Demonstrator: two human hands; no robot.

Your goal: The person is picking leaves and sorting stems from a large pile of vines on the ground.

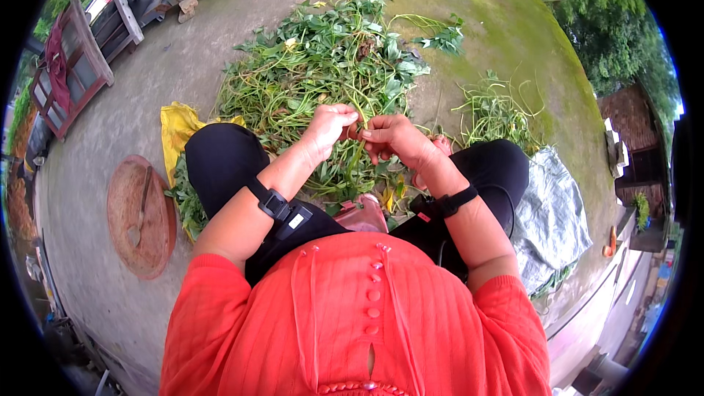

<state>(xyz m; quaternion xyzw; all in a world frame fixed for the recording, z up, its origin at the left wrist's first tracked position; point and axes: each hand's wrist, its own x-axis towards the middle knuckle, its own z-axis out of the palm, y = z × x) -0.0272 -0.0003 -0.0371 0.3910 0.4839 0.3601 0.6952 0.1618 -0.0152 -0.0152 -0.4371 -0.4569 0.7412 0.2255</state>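
Between my knees, above the greens, my left hand [334, 125] and my right hand [397, 138] meet at the fingertips. Both pinch a green leafy vine stem [358, 149], which hangs down from the fingers. A large heap of cut leafy vines [308, 71], with long stems and lobed leaves, spreads on the concrete in front of me. Some yellowed leaves [389, 198] lie below my right hand. Part of a pink plastic thing [367, 215] shows between my thighs; the rest is hidden.
Left of me are a yellow sack [179, 131] and a round reddish basin [129, 203] holding a long-handled tool [144, 203]. To the right lie a smaller pile of stems [498, 115] and a silvery woven sack [550, 214]. A wooden window frame [71, 71] leans at far left.
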